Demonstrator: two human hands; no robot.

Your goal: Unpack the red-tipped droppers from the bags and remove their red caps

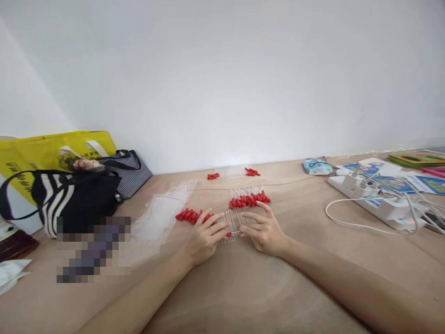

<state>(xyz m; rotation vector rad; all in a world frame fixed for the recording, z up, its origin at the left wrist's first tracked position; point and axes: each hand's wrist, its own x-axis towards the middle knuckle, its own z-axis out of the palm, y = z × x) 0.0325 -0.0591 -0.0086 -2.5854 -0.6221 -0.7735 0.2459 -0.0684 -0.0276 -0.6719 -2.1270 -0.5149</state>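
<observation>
My left hand (205,236) and my right hand (263,230) rest side by side on the brown table (243,287), fingertips nearly meeting over a row of clear plastic tubes (233,221). Both hands have their fingers stretched out and lying on the tubes. A single red cap (228,234) lies between my fingertips. Just beyond my right hand sits a row of red-capped tubes (249,200). More red caps (189,215) lie in a loose bunch beyond my left hand. Farther back are two small clusters of red caps (213,176) (252,172).
Clear plastic bags (162,213) lie left of my hands. A black-and-white striped bag (74,197), a yellow bag (52,150) and a blurred patch sit at the left. A white power strip (378,204) with cables, a face mask (316,167) and printed sheets (410,181) occupy the right.
</observation>
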